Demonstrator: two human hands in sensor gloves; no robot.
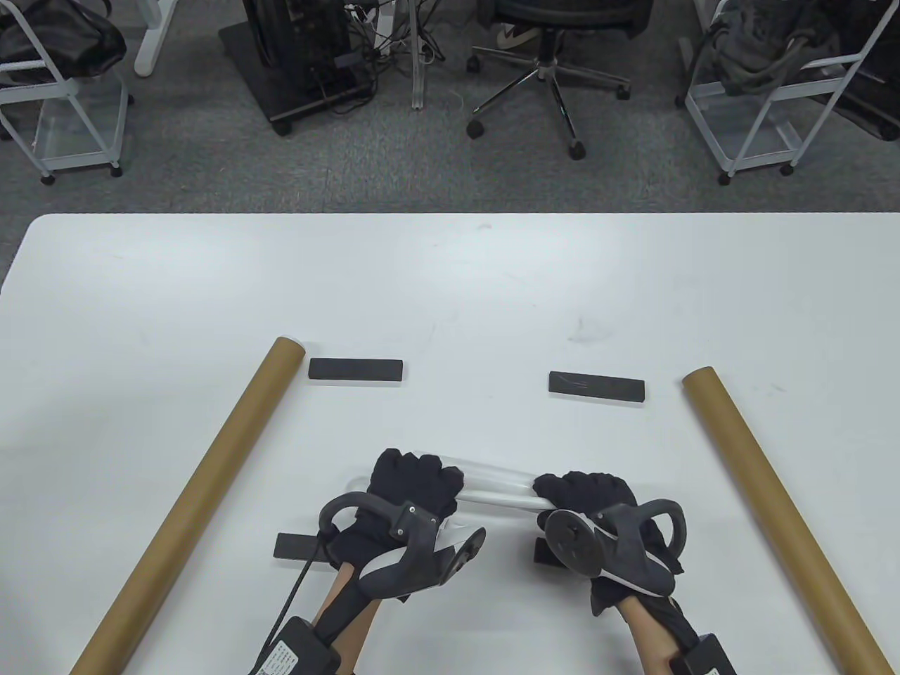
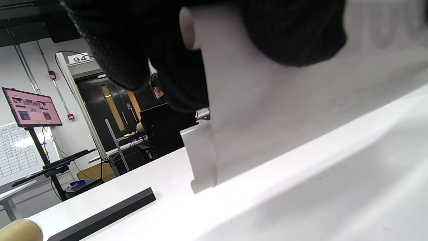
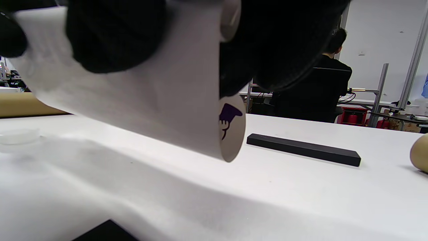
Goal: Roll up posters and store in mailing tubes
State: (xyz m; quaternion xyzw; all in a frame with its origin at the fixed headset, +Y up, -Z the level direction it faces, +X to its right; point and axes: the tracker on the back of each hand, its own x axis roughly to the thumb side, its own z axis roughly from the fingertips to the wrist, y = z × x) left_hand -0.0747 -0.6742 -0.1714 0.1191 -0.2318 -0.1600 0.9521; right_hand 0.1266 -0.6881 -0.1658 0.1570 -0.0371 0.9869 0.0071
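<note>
A white poster (image 1: 496, 486) lies partly rolled near the table's front edge, with both hands curled over the roll. My left hand (image 1: 415, 481) grips its left end and my right hand (image 1: 587, 496) grips its right end. In the left wrist view the loose paper (image 2: 267, 110) hangs from the gloved fingers (image 2: 294, 33) down to the table. The right wrist view shows the roll's open end (image 3: 230, 129) with a purple print inside. Two brown mailing tubes lie on the table: one (image 1: 200, 492) at the left, one (image 1: 773, 506) at the right.
Two black bar weights (image 1: 356, 369) (image 1: 596, 387) lie beyond the poster; two more (image 1: 299, 547) (image 1: 545, 550) sit partly hidden under my wrists. Beyond the table's far edge stand an office chair (image 1: 548, 63) and wire carts (image 1: 773, 91). A seated person (image 3: 314, 90) shows in the wrist views.
</note>
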